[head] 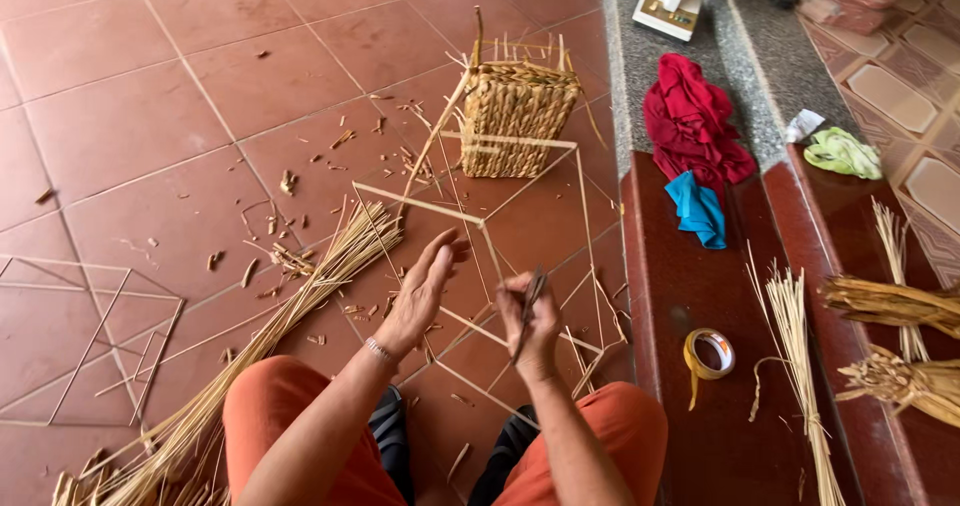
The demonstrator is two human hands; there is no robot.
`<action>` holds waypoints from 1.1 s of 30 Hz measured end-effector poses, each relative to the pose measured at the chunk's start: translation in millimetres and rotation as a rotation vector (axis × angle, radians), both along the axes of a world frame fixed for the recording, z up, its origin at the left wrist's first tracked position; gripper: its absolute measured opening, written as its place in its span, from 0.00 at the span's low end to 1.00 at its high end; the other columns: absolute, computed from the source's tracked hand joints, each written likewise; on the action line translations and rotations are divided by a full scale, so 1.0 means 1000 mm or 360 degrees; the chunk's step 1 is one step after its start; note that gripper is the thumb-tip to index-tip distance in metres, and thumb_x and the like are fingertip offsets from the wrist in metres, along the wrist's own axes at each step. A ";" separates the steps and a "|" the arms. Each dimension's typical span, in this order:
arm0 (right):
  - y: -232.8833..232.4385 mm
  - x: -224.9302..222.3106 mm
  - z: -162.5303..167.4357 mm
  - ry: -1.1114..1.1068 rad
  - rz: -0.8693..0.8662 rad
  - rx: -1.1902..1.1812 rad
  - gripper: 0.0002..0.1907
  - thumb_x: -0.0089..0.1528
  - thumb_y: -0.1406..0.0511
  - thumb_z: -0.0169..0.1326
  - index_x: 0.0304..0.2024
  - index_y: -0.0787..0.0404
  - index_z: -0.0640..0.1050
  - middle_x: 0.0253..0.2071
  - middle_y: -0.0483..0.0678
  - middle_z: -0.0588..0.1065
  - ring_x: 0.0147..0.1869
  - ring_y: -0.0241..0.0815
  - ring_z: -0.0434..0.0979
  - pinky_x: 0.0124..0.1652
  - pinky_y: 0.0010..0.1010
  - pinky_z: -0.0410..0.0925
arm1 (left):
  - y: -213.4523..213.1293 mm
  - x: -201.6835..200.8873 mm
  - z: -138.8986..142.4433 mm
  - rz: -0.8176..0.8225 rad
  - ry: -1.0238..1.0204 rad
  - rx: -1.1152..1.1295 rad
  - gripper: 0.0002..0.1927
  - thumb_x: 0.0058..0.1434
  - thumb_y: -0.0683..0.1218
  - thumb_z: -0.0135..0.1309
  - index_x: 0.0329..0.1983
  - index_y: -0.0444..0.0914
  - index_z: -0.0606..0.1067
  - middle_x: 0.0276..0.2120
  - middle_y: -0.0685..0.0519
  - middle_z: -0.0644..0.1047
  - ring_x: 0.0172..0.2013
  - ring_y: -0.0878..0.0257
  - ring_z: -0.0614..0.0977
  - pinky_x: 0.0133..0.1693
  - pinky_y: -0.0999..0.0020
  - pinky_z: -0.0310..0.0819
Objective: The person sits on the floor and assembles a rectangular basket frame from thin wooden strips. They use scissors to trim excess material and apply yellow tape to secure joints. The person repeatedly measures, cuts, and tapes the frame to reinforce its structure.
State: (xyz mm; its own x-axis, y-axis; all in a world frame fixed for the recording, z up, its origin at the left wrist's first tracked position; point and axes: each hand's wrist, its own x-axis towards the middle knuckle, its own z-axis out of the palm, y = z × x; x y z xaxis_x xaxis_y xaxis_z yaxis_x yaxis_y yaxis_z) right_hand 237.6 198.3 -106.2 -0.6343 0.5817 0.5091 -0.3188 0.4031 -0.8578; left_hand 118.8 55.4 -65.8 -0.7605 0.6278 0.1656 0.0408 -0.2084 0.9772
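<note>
Sitting on a red tiled floor (150, 96) with wide free room on the left, the person works at a thin stick frame (500, 236). Left hand (420, 291) is open, fingers spread beside one stick. Right hand (530, 316) grips a dark small tool, hard to identify. A woven basket (515, 116) stands behind, straw bundle (300, 306) lies left.
</note>
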 end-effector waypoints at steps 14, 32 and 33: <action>-0.063 0.041 -0.058 -0.0025 0.0175 0.0178 0.11 0.62 0.74 0.63 0.44 0.64 0.75 0.38 0.49 0.81 0.42 0.35 0.83 0.41 0.24 0.76 | -0.038 0.016 -0.018 -0.0345 -0.0422 0.0168 0.13 0.71 0.49 0.53 0.43 0.33 0.79 0.36 0.55 0.81 0.40 0.69 0.81 0.48 0.70 0.78; -0.076 0.137 0.016 -0.0694 0.1103 -0.0408 0.42 0.69 0.38 0.40 0.61 0.69 0.72 0.43 0.47 0.75 0.39 0.31 0.71 0.38 0.24 0.68 | -0.104 0.100 -0.050 -0.0278 -0.0689 0.0071 0.09 0.69 0.43 0.54 0.45 0.30 0.78 0.38 0.52 0.82 0.39 0.65 0.85 0.45 0.69 0.82; -0.075 0.142 0.020 -0.0772 0.1126 -0.0400 0.45 0.68 0.36 0.38 0.61 0.70 0.73 0.42 0.46 0.74 0.40 0.32 0.72 0.39 0.24 0.68 | -0.096 0.106 -0.053 -0.0301 -0.0713 0.0072 0.09 0.70 0.43 0.55 0.45 0.29 0.77 0.37 0.51 0.82 0.39 0.65 0.84 0.45 0.69 0.82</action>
State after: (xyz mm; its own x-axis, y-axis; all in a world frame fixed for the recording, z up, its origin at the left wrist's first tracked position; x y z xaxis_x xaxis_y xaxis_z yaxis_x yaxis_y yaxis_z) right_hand 380.0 122.9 -86.3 -0.9995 0.0307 0.0018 -0.0008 0.0317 -0.9995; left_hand 225.2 -40.4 -119.1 -0.6365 0.7616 -0.1220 -0.4246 -0.2140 0.8797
